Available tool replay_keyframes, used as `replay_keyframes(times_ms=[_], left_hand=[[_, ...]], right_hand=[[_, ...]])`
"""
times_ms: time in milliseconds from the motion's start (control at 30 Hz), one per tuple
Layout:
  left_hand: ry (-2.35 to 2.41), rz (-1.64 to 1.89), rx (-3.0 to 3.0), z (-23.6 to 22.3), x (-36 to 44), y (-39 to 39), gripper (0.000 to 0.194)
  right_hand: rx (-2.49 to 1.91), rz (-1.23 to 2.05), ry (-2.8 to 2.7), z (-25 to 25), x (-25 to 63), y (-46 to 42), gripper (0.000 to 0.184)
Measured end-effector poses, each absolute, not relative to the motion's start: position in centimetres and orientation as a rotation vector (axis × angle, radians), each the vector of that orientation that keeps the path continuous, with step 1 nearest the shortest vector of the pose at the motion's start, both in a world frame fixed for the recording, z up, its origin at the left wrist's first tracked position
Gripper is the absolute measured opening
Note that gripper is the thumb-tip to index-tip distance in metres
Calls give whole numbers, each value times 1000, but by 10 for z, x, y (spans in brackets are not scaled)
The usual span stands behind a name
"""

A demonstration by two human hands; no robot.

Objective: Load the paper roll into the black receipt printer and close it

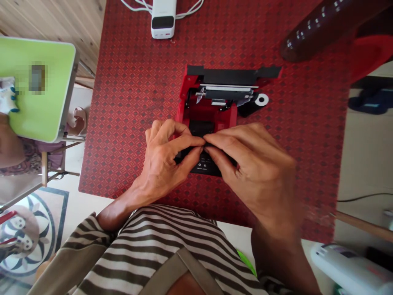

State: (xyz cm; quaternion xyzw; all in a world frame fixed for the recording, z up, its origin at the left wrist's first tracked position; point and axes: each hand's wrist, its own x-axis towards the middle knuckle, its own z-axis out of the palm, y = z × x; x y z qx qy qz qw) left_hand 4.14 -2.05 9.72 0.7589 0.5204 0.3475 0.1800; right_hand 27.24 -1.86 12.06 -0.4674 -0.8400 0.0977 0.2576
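Note:
A red and black machine that looks like a small label printer [211, 108] stands on the table with its lid raised. Inside the lid, rollers and a pale bar show. My left hand [167, 153] reaches over its front from the left, thumb and index finger pinched together. From the right comes my right hand [254, 164], pinched the same way, its fingertips almost meeting those of the left. What lies between the fingertips is too small or hidden to make out. Below them is the black front panel [202, 166] with small white markings. A black roll with a white core [262, 99] lies against the machine's right side.
A patterned red cloth covers the table [132, 82]. At the back are a white power bank [162, 20] with white cables and a dark bottle [313, 32] at the right. Left of the table, a person's arm rests by a green folding table [58, 114].

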Motion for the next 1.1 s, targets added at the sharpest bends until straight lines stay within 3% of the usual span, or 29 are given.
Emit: replay_keyframes(times_ms=[233,500,633,800,900,1000,1100], left_hand=[[1440,957,2317,99,34,-36,23],[1405,965,2469,97,30,-46,23],[1372,1025,2513,94,32,-48,17],[1378,1021,2550,92,32,-48,20],[1355,1040,2555,91,33,-47,19],[1354,1055,2555,90,34,-47,21],[1366,992,2554,90,34,-48,28]], right_hand=[[-1147,-4,-2312,109,274,-39,33],[-1111,-77,-2389,106,280,-48,24],[-1071,-50,-2297,112,287,-46,7],[-1166,-245,-2068,143,295,-4,42],[-1299,-76,-2166,153,292,33,54],[-1426,33,-2281,155,285,51,59],[-1446,17,-2289,155,281,46,52]])
